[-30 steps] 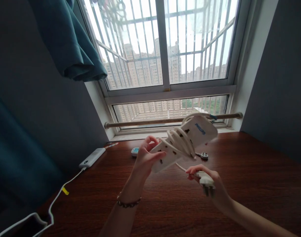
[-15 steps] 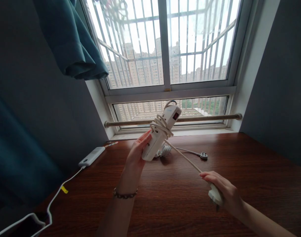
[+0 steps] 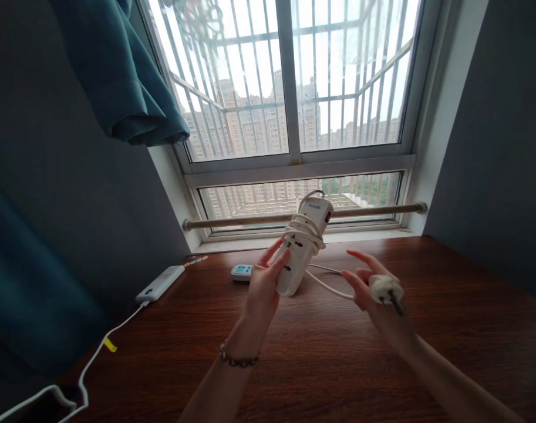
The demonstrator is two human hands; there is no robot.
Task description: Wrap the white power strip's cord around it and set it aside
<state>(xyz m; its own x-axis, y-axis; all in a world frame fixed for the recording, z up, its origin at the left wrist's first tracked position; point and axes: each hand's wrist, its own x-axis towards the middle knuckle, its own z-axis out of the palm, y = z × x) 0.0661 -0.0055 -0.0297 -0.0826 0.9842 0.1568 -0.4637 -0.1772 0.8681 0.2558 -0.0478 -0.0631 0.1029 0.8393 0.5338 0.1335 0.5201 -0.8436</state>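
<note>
Left hand (image 3: 264,288) is wrapped around the low end of a white power strip (image 3: 303,245) held up above the wooden desk (image 3: 448,305), cord (image 3: 331,286) coiled round it, while the half-open right hand (image 3: 371,288) pinches its plug (image 3: 384,289).

I'm looking down at a dark wooden table (image 3: 320,364); lying on it are 1 white power bank (image 3: 159,284) with its cable (image 3: 95,358) and 1 small blue-faced socket adapter (image 3: 242,271).
</note>
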